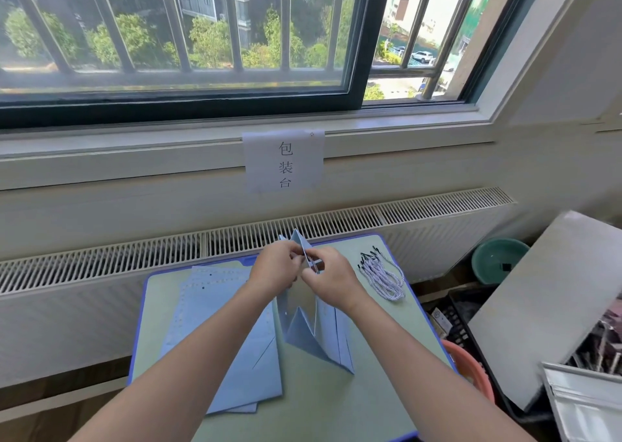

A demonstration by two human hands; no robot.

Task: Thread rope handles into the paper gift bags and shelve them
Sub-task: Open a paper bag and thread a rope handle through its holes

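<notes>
- Hands first: we are pinching the top edge of an upright blue paper bag (304, 320) with our left hand (276, 266), fingers closed together on the paper.
- Our right hand (331, 278) is meeting the left at that same top edge, its fingers closed on a blue-and-white rope handle (315, 264) right at the bag's rim; we cannot tell whether the rope end is passing through a hole.
- Both grips are sitting just beside each other, almost touching, above the middle of the desk (387, 357).
- The held bag is standing partly opened on the desk, its folded side gusset facing us and its base spreading toward the near edge.
- A stack of flat blue bags (232, 350) is lying to the left of the upright one, fanned slightly, with rows of small punched holes showing along the far edges.
- A bundle of twisted rope handles (383, 275) with dark tips is lying on the desk to the right of our right hand, apart from it.
- The desk is showing a pale green top with a blue rim, and it is standing against a long white radiator grille (134, 256).
- A paper sign (284, 162) with printed characters is hanging from the window sill above the desk.
- To the right of the desk, a green basin (498, 259), a black crate (471, 323) and an orange basin (468, 371) are sitting lower down, near a grey board (552, 303).
</notes>
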